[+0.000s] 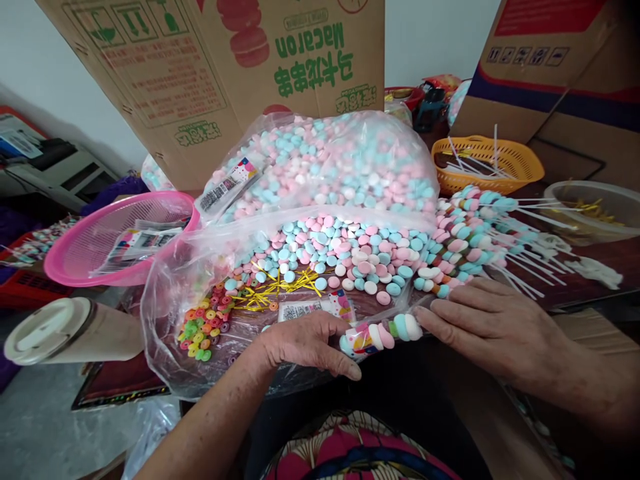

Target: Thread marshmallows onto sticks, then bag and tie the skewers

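Observation:
A candy skewer (385, 335) of pink, white and blue pieces lies crosswise in front of me, inside a clear printed wrapper. My left hand (313, 341) grips its left end, thumb on the near side. At the other end, my right hand (505, 327) closes its fingers on the skewer; the stick there is hidden. Just behind the left hand is a flat printed wrapper (300, 309). Loose pink, white and blue candies (370, 260) spill from a large clear bag (320, 153). Finished-looking skewers (465, 233) with white sticks are piled beyond the right hand.
Colourful ring candies (203, 327) and gold twist ties (275, 287) lie on the plastic at left. Around them stand a pink basket (65, 257), a lidded cup (110, 333), a yellow basket (530, 170), a clear tub (620, 200) and cardboard boxes (200, 73).

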`<move>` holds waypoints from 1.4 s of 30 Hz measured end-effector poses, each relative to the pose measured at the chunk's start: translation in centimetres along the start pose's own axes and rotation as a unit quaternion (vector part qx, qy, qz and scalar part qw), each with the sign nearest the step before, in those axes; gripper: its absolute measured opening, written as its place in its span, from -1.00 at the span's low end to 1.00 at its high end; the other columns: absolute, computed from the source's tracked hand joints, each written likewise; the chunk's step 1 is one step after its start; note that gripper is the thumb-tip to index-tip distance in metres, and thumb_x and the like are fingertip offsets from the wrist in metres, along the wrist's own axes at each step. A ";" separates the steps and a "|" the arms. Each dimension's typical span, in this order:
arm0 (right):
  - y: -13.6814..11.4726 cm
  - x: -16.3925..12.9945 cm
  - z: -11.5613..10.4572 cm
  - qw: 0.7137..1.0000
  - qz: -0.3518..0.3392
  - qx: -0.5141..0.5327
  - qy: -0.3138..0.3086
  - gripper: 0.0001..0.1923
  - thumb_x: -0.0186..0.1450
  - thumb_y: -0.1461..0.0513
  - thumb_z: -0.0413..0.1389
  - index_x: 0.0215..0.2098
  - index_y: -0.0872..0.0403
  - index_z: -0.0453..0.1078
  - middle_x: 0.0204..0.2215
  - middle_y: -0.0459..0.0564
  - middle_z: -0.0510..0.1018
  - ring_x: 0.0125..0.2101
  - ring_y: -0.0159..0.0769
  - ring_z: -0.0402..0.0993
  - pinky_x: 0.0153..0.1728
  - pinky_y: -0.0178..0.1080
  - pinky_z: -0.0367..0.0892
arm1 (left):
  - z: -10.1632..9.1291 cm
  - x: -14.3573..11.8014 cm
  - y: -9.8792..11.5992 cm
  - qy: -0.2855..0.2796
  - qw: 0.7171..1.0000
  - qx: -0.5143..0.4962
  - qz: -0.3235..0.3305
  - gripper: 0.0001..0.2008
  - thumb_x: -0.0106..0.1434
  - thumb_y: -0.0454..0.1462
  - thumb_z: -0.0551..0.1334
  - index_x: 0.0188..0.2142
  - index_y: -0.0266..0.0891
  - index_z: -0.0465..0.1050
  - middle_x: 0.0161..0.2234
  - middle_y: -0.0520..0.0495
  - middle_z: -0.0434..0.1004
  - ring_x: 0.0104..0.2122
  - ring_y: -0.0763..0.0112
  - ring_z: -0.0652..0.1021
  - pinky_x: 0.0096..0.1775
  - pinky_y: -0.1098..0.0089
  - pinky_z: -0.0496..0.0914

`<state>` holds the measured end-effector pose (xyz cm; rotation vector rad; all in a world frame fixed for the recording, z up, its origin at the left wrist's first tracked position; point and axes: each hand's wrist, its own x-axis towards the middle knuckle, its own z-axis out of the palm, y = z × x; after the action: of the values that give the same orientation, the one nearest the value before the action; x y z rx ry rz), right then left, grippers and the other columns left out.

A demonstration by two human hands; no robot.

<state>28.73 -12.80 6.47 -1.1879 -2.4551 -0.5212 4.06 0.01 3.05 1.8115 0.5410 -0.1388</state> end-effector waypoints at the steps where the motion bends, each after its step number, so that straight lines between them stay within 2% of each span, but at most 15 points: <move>1: -0.2 -0.1 0.2 1.000 0.002 0.006 -0.008 -0.72 0.31 0.40 -0.10 -0.14 0.02 0.36 -0.41 -0.04 0.55 -0.38 -0.30 0.36 -0.31 -0.18 0.21 | 0.0 0.0 0.1 0.002 1.000 0.014 0.017 -0.73 -0.04 -0.09 0.36 -0.43 -0.24 0.50 -0.57 0.12 0.40 -0.54 0.49 0.40 -0.48 0.53 0.27; 3: -0.5 -0.2 0.5 0.999 0.002 0.019 -0.028 -0.72 0.31 0.41 -0.11 -0.18 0.05 0.37 -0.43 -0.05 0.54 -0.43 -0.33 0.35 -0.35 -0.20 0.19 | 0.0 0.0 0.3 -0.026 0.998 0.037 0.048 -0.73 0.06 -0.11 0.31 -0.28 -0.22 0.50 -0.48 0.12 0.43 -0.45 0.47 0.42 -0.40 0.53 0.27; 5: -0.7 -0.3 0.7 0.998 0.009 0.036 -0.049 -0.71 0.29 0.43 -0.13 -0.22 0.08 0.38 -0.51 -0.07 0.50 -0.49 -0.35 0.32 -0.42 -0.24 0.15 | 0.1 -0.1 0.4 -0.006 0.994 0.084 0.069 -0.69 0.09 -0.11 0.29 -0.21 -0.21 0.48 -0.42 0.11 0.46 -0.39 0.45 0.44 -0.35 0.52 0.27; 7: -0.8 -0.3 0.8 0.994 0.035 0.060 -0.080 -0.71 0.28 0.43 -0.14 -0.27 0.08 0.38 -0.59 -0.10 0.43 -0.56 -0.37 0.28 -0.50 -0.27 0.09 | 0.4 0.0 0.5 0.031 0.984 0.163 0.066 -0.68 0.10 -0.09 0.28 -0.22 -0.22 0.47 -0.40 0.08 0.48 -0.37 0.41 0.45 -0.33 0.49 0.27; 11: -0.9 -0.6 0.7 0.975 0.104 0.119 -0.158 -0.76 0.29 0.38 -0.11 -0.34 0.06 0.37 -0.62 -0.13 0.39 -0.60 -0.40 0.25 -0.56 -0.30 -0.03 | 1.1 0.3 0.5 0.137 0.922 0.362 0.032 -0.72 0.14 -0.09 0.24 -0.25 -0.24 0.43 -0.35 -0.04 0.52 -0.31 0.27 0.48 -0.16 0.29 0.26; 13: -1.0 -0.7 0.7 0.964 0.122 0.149 -0.180 -0.77 0.30 0.36 -0.11 -0.35 0.05 0.37 -0.59 -0.14 0.40 -0.59 -0.41 0.26 -0.55 -0.31 -0.04 | 1.5 0.5 0.6 0.147 0.897 0.414 0.041 -0.71 0.14 -0.09 0.23 -0.25 -0.24 0.42 -0.33 -0.06 0.54 -0.28 0.23 0.49 -0.08 0.21 0.21; 15: -1.2 -0.6 0.8 0.960 0.128 0.167 -0.184 -0.76 0.30 0.35 -0.12 -0.34 0.04 0.37 -0.58 -0.14 0.40 -0.58 -0.42 0.26 -0.54 -0.31 -0.05 | 1.7 0.7 0.8 0.132 0.891 0.432 0.039 -0.68 0.15 -0.04 0.21 -0.25 -0.23 0.41 -0.34 -0.07 0.54 -0.29 0.23 0.49 -0.09 0.22 0.22; 20: -1.8 0.4 1.2 0.973 0.101 0.128 -0.164 -0.78 0.21 0.40 -0.06 -0.39 0.05 0.38 -0.61 -0.13 0.40 -0.62 -0.40 0.22 -0.57 -0.27 -0.16 | 2.4 1.1 1.4 0.091 0.911 0.401 -0.016 -0.57 0.09 0.09 0.20 -0.24 -0.20 0.41 -0.39 -0.05 0.52 -0.37 0.23 0.50 -0.36 0.37 0.26; 25: -2.2 1.3 1.8 0.982 0.074 0.081 -0.151 -0.78 0.11 0.45 -0.03 -0.46 0.06 0.37 -0.64 -0.12 0.41 -0.64 -0.38 0.21 -0.56 -0.25 -0.19 | 2.6 1.7 2.1 0.077 0.934 0.348 -0.020 -0.53 0.01 0.12 0.24 -0.30 -0.20 0.42 -0.44 0.00 0.49 -0.41 0.28 0.49 -0.44 0.43 0.21; 28: -2.8 2.1 2.4 0.977 0.068 0.102 -0.174 -0.80 0.08 0.45 0.01 -0.46 0.07 0.38 -0.62 -0.13 0.44 -0.65 -0.37 0.22 -0.58 -0.25 -0.20 | 3.1 2.4 2.6 0.064 0.947 0.314 -0.011 -0.59 0.04 0.07 0.26 -0.29 -0.19 0.43 -0.41 0.00 0.50 -0.38 0.29 0.49 -0.42 0.44 0.22; 31: -2.6 2.6 2.8 0.976 0.070 0.110 -0.175 -0.83 0.08 0.45 0.05 -0.48 0.09 0.39 -0.57 -0.08 0.48 -0.57 -0.34 0.30 -0.54 -0.26 -0.10 | 3.3 2.5 2.5 0.065 0.968 0.243 -0.017 -0.60 0.06 0.02 0.27 -0.22 -0.18 0.43 -0.37 0.00 0.52 -0.36 0.30 0.49 -0.39 0.43 0.26; 34: -1.6 2.3 2.6 0.979 0.092 0.098 -0.155 -0.85 0.11 0.43 0.05 -0.50 0.10 0.38 -0.53 -0.04 0.47 -0.48 -0.29 0.31 -0.43 -0.25 0.00 | 2.8 1.5 1.7 0.094 0.978 0.185 -0.021 -0.34 -0.06 0.06 0.33 0.00 -0.16 0.32 -0.25 -0.02 0.52 -0.28 0.25 0.49 -0.31 0.39 0.30; 36: -1.1 1.8 2.3 0.978 0.101 0.110 -0.148 -0.82 0.17 0.41 0.00 -0.51 0.10 0.37 -0.56 -0.05 0.44 -0.50 -0.30 0.27 -0.41 -0.24 0.00 | 2.1 0.5 1.0 0.097 0.975 0.198 -0.032 -0.24 -0.10 0.06 0.35 0.07 -0.15 0.27 -0.19 -0.05 0.51 -0.23 0.20 0.49 -0.27 0.36 0.31; 40: -1.2 1.5 1.8 0.971 0.104 0.164 -0.140 -0.75 0.26 0.37 -0.07 -0.52 0.09 0.35 -0.59 -0.06 0.41 -0.51 -0.32 0.23 -0.42 -0.25 0.00 | 1.6 -0.3 0.3 0.048 0.962 0.258 -0.071 -0.63 0.07 -0.03 0.26 -0.19 -0.16 0.46 -0.37 0.02 0.53 -0.34 0.27 0.50 -0.35 0.42 0.27; 42: -1.4 1.6 1.6 0.965 0.109 0.183 -0.150 -0.73 0.27 0.37 -0.09 -0.52 0.09 0.35 -0.58 -0.05 0.42 -0.51 -0.32 0.24 -0.41 -0.25 0.02 | 1.9 -0.2 0.4 0.074 0.948 0.296 -0.091 -0.70 0.10 -0.03 0.22 -0.27 -0.16 0.48 -0.43 0.02 0.52 -0.39 0.28 0.51 -0.38 0.42 0.26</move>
<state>26.44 -11.80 5.63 -1.4306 -2.4664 0.1840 4.38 -1.86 2.87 2.3672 0.8376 -0.3194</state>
